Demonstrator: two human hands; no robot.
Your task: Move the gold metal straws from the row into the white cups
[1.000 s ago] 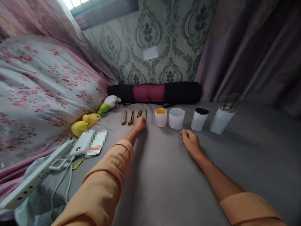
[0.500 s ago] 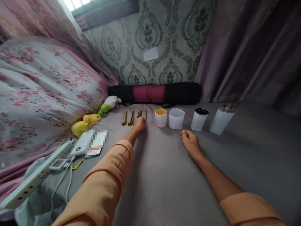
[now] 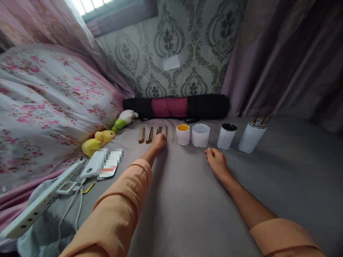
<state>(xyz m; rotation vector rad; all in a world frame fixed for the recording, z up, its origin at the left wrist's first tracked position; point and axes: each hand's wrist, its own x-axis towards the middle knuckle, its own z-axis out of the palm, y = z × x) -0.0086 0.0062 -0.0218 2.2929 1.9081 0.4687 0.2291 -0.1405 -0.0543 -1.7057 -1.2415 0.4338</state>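
Note:
Over the lower ends of some thin brown sticks (image 3: 160,129) rests my left hand (image 3: 159,142), its fingers closed on them and partly hidden by the hand's back. Two more small bundles, a stick bundle (image 3: 149,136) and an outer stick bundle (image 3: 142,135), lie to its left. My right hand (image 3: 216,161) lies loosely curled on the grey sheet with nothing visible in it. Just beyond it stands a white container (image 3: 200,135). A white cup with orange-yellow inside (image 3: 183,135) is between the hands, further back.
A white-wrapped can with a dark inside (image 3: 227,137) and a taller white holder with sticks (image 3: 250,137) stand right. A black and maroon roll (image 3: 170,107) lies along the wall. Left are plush toys (image 3: 98,141), a power strip (image 3: 43,200) and a white charging device (image 3: 93,163).
Both hands stay in the same places. The view has shifted very slightly; no object has visibly moved.

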